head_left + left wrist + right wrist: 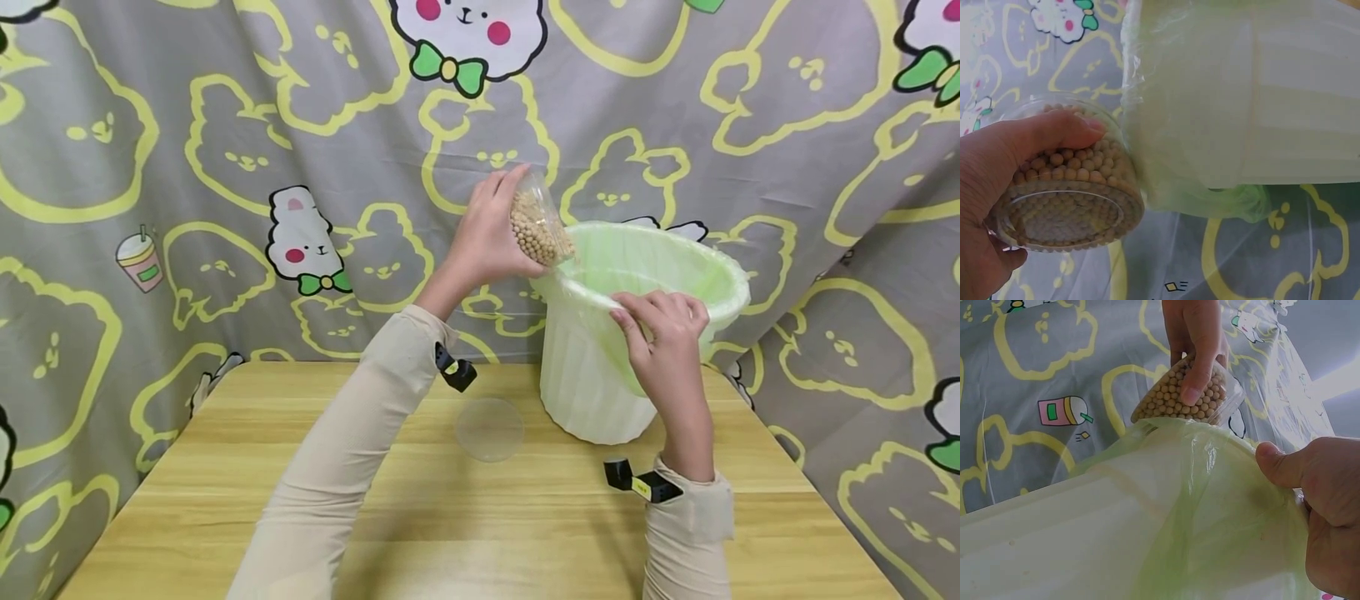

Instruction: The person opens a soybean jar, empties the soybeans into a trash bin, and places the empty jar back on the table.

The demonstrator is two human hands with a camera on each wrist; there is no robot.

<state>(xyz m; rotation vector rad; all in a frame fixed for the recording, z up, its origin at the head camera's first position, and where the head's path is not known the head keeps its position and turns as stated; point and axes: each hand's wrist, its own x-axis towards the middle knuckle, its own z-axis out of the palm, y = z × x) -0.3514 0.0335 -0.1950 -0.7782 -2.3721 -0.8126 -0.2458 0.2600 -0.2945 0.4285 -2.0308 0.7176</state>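
My left hand [487, 233] grips a clear plastic jar [537, 218] of small round beige beads or beans. The jar is tilted, its mouth toward the left rim of a tall white trash bin [588, 383]. A thin green bag [1210, 481] lines the bin and folds over its rim. In the left wrist view, the jar's round base [1066, 219] faces the camera, and the beige balls [1079, 164] fill much of it. My right hand [669, 337] pinches the near rim of the bin, thumb outside over the liner.
On the wooden table [480, 517], a clear round lid [489, 429] lies flat left of the bin. A patterned grey curtain [225, 117] hangs close behind the table and along its sides. Both wrists wear black camera mounts [454, 367].
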